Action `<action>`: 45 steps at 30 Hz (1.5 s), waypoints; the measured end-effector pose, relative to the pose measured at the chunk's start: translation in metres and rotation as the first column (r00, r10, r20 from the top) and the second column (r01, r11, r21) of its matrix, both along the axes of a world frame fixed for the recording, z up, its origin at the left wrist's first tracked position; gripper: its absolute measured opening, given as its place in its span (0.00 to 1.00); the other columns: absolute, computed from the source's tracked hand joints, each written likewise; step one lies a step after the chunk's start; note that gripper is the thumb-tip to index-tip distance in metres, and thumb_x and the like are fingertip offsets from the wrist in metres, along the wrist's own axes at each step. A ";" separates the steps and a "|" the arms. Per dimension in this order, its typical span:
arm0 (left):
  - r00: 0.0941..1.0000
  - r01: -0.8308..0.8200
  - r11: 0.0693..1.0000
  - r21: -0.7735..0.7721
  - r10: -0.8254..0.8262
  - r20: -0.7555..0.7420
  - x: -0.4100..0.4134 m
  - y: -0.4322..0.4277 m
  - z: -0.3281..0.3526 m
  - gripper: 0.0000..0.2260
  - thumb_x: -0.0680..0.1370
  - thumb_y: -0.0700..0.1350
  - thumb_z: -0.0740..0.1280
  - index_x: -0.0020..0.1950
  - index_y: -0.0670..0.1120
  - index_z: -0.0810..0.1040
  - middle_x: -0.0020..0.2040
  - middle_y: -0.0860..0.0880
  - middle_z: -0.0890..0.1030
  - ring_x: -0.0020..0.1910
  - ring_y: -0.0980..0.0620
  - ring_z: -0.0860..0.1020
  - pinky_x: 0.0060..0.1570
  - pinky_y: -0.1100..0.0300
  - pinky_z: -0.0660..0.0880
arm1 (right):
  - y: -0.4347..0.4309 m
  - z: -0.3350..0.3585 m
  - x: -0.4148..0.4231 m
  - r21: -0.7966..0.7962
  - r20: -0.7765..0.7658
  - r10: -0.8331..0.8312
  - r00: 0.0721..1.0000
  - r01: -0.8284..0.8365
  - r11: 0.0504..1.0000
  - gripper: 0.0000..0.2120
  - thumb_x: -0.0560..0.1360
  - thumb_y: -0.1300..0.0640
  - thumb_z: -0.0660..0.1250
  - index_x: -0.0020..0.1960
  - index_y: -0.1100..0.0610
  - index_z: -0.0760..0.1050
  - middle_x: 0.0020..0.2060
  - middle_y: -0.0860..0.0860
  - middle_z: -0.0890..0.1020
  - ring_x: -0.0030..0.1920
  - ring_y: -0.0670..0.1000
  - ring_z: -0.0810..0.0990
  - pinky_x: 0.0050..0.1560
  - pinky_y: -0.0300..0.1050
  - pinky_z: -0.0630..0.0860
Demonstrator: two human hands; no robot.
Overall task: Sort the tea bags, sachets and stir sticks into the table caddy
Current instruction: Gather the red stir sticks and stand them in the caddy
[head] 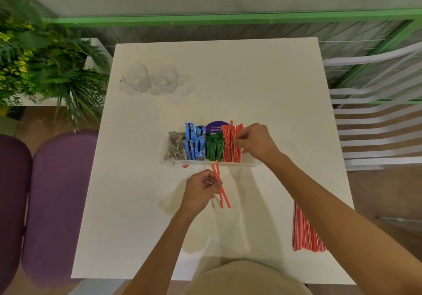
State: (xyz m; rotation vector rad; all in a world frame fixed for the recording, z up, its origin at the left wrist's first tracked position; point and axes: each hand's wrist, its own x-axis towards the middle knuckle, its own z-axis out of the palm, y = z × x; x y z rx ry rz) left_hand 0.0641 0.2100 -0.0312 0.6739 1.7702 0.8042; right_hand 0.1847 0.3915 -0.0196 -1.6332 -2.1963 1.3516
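A clear table caddy [250, 160] stands mid-table. From left to right it holds grey tea bags [175, 146], blue sachets [194, 140], green sachets [214, 146] and red stir sticks [230, 143]. My right hand [255, 140] reaches over the caddy's right end, its fingertips pinching the red stir sticks there. In front of the caddy my left hand [201, 192] holds two red stir sticks [221, 186] that cross each other. A loose pile of red stir sticks [304, 230] lies at the table's right front edge.
Two empty glass mugs [150, 79] stand at the back left of the white table [262, 84]. A small red tag [185, 166] lies just in front of the caddy. Purple chairs [52, 203] sit left, a white slatted chair [376, 123] right, a plant [45, 66] back left.
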 end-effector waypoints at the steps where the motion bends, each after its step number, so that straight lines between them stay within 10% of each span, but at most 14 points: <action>1: 1.000 -0.002 1.000 0.001 0.002 -0.003 0.000 0.000 0.000 0.04 0.75 0.39 0.71 0.43 0.46 0.79 0.38 0.48 0.83 0.35 0.51 0.83 0.34 0.63 0.78 | 0.000 0.002 0.000 0.006 -0.009 -0.014 1.000 0.014 1.000 0.07 0.73 0.62 0.72 0.49 0.62 0.84 0.44 0.58 0.86 0.39 0.53 0.84 0.46 0.51 0.83; 12: 0.999 -0.007 1.000 -0.010 0.007 -0.031 0.008 -0.007 0.004 0.05 0.75 0.40 0.72 0.42 0.49 0.78 0.39 0.48 0.83 0.35 0.52 0.83 0.35 0.66 0.77 | 0.004 0.023 -0.004 0.261 0.008 0.089 0.996 -0.087 0.961 0.17 0.78 0.59 0.64 0.66 0.55 0.74 0.42 0.52 0.83 0.42 0.49 0.80 0.50 0.44 0.77; 18: 0.999 -0.007 1.000 -0.005 0.006 -0.046 0.011 -0.008 0.005 0.05 0.75 0.40 0.72 0.42 0.49 0.78 0.39 0.48 0.83 0.34 0.53 0.83 0.34 0.68 0.76 | 0.004 0.020 -0.006 0.162 0.142 0.266 0.953 -0.288 0.944 0.19 0.79 0.59 0.60 0.69 0.54 0.72 0.53 0.57 0.83 0.50 0.57 0.81 0.51 0.50 0.79; 29: 0.999 0.010 0.998 0.060 -0.008 -0.037 0.013 0.016 0.014 0.04 0.75 0.41 0.71 0.42 0.50 0.79 0.39 0.49 0.83 0.36 0.50 0.83 0.35 0.60 0.77 | -0.003 0.021 0.013 0.138 0.092 0.194 0.977 -0.206 0.969 0.22 0.78 0.59 0.63 0.71 0.54 0.69 0.42 0.54 0.83 0.42 0.54 0.82 0.47 0.47 0.80; 37: 0.997 0.061 0.991 0.117 -0.055 -0.057 0.014 0.041 0.023 0.04 0.75 0.40 0.72 0.46 0.49 0.80 0.41 0.48 0.82 0.34 0.49 0.84 0.35 0.54 0.82 | -0.035 0.027 0.031 -0.211 -0.299 0.006 0.954 -0.072 0.975 0.06 0.75 0.54 0.71 0.43 0.57 0.83 0.33 0.53 0.82 0.29 0.49 0.79 0.31 0.36 0.72; 45: 0.990 0.132 0.989 0.074 -0.128 -0.055 0.018 0.044 0.016 0.06 0.73 0.37 0.72 0.44 0.48 0.81 0.39 0.48 0.81 0.34 0.52 0.82 0.34 0.58 0.80 | -0.041 0.014 0.034 -0.209 -0.294 0.033 0.955 -0.098 0.973 0.12 0.68 0.58 0.77 0.32 0.59 0.77 0.25 0.50 0.79 0.28 0.47 0.78 0.33 0.38 0.73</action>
